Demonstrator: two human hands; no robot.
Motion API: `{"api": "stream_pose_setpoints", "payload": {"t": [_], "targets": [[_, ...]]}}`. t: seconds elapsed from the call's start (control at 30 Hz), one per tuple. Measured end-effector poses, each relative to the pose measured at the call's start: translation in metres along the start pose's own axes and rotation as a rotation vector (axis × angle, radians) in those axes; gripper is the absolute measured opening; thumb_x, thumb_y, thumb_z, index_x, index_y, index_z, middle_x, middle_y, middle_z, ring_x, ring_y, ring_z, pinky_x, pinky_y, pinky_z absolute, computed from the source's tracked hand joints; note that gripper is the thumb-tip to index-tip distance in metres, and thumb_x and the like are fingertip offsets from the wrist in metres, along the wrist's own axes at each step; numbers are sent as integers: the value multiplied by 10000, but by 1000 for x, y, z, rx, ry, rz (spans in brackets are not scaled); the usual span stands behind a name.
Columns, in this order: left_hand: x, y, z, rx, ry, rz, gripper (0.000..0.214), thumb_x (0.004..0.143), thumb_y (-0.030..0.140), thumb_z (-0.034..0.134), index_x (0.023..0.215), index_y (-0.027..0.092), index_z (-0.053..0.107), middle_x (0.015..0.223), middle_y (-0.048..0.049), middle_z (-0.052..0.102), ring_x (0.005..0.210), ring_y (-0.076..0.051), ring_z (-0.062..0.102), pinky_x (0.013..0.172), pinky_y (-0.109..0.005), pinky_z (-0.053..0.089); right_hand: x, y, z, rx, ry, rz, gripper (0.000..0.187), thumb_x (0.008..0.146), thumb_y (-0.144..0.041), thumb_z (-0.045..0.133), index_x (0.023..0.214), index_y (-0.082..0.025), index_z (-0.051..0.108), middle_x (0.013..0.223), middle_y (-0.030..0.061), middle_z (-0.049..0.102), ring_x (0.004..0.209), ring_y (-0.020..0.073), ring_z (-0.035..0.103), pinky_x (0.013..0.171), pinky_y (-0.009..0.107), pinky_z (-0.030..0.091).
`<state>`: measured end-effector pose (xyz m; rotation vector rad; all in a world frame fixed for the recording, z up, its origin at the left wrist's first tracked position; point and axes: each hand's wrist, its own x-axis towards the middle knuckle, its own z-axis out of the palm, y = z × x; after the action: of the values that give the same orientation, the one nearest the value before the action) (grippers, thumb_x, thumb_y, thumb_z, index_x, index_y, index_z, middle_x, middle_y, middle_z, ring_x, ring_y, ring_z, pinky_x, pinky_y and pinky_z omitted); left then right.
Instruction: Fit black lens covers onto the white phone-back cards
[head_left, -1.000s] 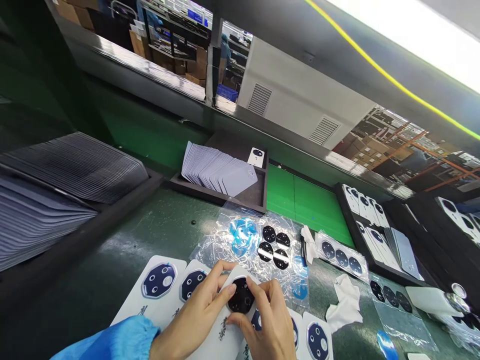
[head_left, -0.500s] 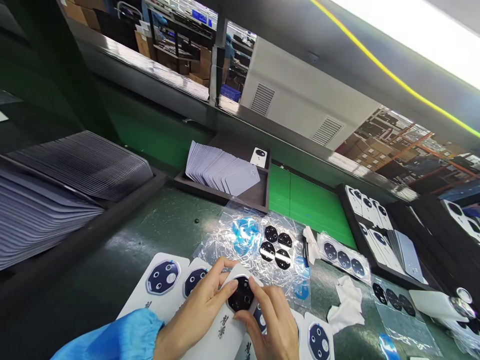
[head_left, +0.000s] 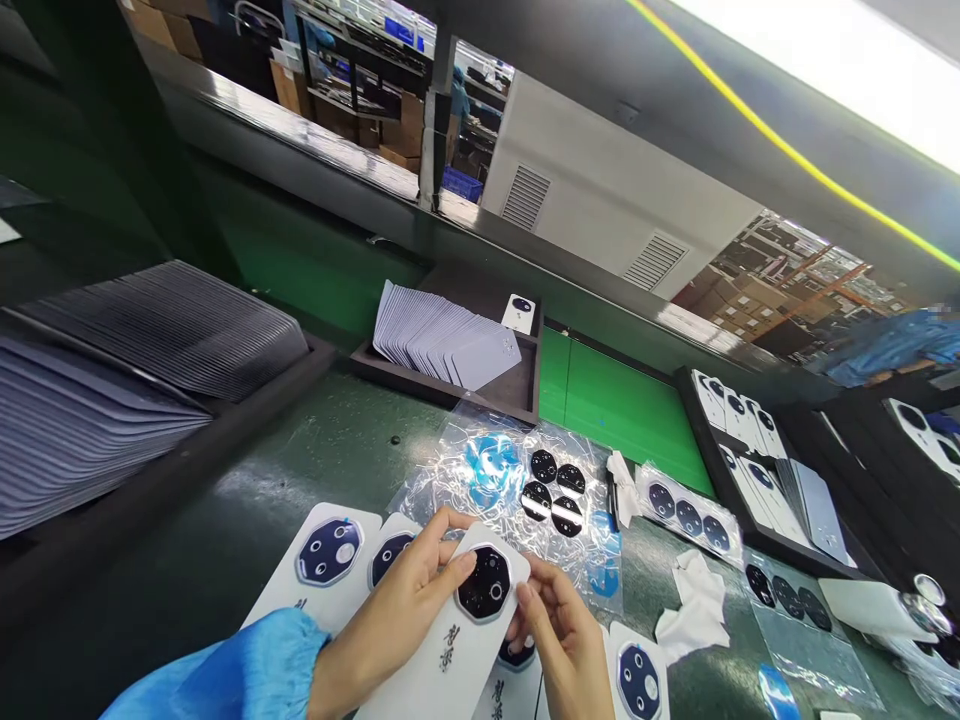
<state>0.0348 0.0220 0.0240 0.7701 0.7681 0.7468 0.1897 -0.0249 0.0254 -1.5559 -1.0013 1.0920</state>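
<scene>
My left hand grips a white phone back cover by its left side, thumb on the face beside the lens plate. That black octagonal lens plate sits in a silver-rimmed frame near the cover's top, with dark lettering below it. My right hand is closed at the cover's upper right edge, thumb tip near the rim and the other fingers partly hidden behind. Under and beside my hands lie more white covers with dark blue lens plates, such as the left one and the right one.
Ahead lies a clear plastic sheet with loose black lens plates and blue film. Grey covers fill trays at left and back. A white cloth, a white bottle and a tray of covers are right.
My right hand has moved from the lens plate to the cover's right edge, uncovering the plate. A blue sleeve has appeared at the far right.
</scene>
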Motion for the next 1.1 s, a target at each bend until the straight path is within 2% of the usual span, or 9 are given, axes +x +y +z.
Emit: {"api": "stream_pose_setpoints", "payload": {"t": [0.1,0.27,0.4,0.53,0.73,0.83,1.1], "targets": [[0,-1,-2,5,-20,-1,465,817,565,579,1068,235,369,799,5,667,618,-160,625,556,-262,443,1,-8,3,122,-25,77,431,731,-528,709,926,-145,670,496,-29,567,460,117,520,492,228,439],[0,1,-2,44,-18,-31,460,814,572,570,1071,238,387,918,-21,667,706,-177,644,600,-270,453,2,-11,5,199,-14,106,445,690,-512,754,895,-124,678,486,-20,593,429,91,500,470,204,411],[0,1,-2,131,-12,-21,468,767,385,649,1123,233,385,1039,-35,644,913,-205,614,715,-276,451,1,-11,6,190,-3,97,430,692,-513,751,875,-132,676,491,-19,594,437,98,513,475,208,417],[-3,5,-1,225,-16,-82,569,718,251,625,1208,251,337,1081,-20,636,871,-197,609,664,-266,430,0,-12,7,160,1,81,419,706,-519,734,882,-144,675,497,-29,581,425,106,515,471,222,424],[-4,7,-5,213,-83,-113,659,717,266,626,1280,264,284,977,5,642,757,-164,595,600,-241,404,-1,-13,8,156,-3,78,435,702,-531,732,885,-140,677,492,-33,574,416,104,516,469,218,429],[-4,8,-7,185,-121,-139,699,715,291,640,1306,265,268,913,21,634,738,-152,576,632,-243,408,-1,-13,8,172,-18,86,428,706,-525,733,884,-139,677,475,-39,562,415,100,515,475,210,425],[-5,14,-5,245,-105,-185,745,661,248,640,1308,269,271,784,42,618,651,-147,551,571,-238,401,-4,-12,10,158,-19,63,400,718,-530,716,851,-155,674,506,-36,571,403,105,504,467,229,436]]}}
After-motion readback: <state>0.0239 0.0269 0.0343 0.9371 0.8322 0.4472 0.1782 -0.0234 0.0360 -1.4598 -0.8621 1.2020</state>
